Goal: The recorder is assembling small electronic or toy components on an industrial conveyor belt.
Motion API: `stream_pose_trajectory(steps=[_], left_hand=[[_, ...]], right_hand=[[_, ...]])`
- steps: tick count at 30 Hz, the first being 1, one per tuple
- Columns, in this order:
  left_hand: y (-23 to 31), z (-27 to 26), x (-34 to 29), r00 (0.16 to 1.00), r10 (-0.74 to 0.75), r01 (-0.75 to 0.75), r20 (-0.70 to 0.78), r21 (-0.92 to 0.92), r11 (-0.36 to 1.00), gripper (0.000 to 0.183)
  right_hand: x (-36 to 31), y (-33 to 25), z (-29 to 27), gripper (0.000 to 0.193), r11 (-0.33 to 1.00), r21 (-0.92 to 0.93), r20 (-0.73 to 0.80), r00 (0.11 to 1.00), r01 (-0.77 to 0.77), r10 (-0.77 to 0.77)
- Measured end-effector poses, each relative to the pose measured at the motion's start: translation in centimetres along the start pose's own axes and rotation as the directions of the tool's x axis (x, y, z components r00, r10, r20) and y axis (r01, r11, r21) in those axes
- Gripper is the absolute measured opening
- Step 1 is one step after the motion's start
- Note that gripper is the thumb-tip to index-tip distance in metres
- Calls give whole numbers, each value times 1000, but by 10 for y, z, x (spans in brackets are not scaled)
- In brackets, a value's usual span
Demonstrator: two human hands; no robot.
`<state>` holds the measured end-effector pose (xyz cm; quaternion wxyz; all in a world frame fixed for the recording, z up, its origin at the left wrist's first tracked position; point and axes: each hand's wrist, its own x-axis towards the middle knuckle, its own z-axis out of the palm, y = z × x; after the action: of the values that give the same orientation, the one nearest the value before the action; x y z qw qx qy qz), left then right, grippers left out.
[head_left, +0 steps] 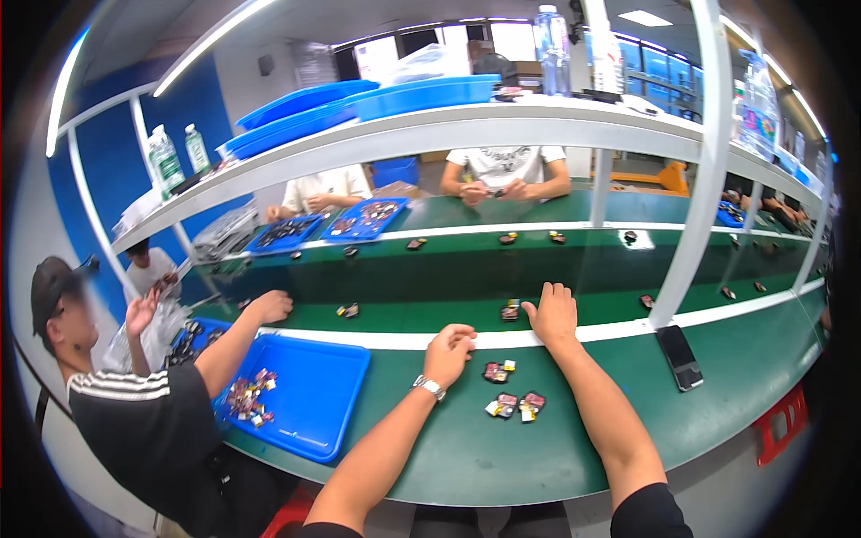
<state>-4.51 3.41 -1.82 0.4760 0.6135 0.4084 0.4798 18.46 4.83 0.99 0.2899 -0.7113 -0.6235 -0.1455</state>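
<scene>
My right hand (553, 314) reaches over the white rail onto the green conveyor belt. Its fingers are stretched out and hold nothing. Just left of its thumb lies a small dark-and-red electronic part (510, 311) with a yellow tab. My left hand (448, 354), with a metal watch at the wrist, is at the rail with its fingers loosely curled in; nothing shows in them. On the green table between my forearms lie three similar small parts: one part (496, 371) nearer the rail, and a left part (502, 407) and right part (531, 406) side by side below.
A blue tray (305, 394) with a heap of parts stands left, beside a co-worker (134, 421) whose hand is over the belt. A phone (680, 358) lies right, near a white post (695, 197). A white shelf (448, 131) spans overhead. Other people sit across the belt.
</scene>
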Motion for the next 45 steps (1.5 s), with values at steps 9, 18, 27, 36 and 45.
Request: stream_pose_trajectory(steps=[9,18,27,36,45], left_hand=[[-3,-2,-4,1000,17,-18,11,101,995,17],[9,-20,0,977,-130,165,167,-218,962,30],[33,-21,-8,755,-62,407,652,-392,825,39],[32,-20,-12,871,-98,312,482,-387,868,46],[31,2,-18,872,-131,300,472,-303,904,31]], right_hand=[[-4,-39,43,38,988,120,29,995,-100,97],[-58,-56,-59,55,622,770,67,951,143,-302],[-72,-49,-86,58,623,710,44,862,328,-505],[-74,-45,-60,35,668,636,-60,887,387,-457],[-75,-41,-58,12,709,598,-46,899,374,-435]])
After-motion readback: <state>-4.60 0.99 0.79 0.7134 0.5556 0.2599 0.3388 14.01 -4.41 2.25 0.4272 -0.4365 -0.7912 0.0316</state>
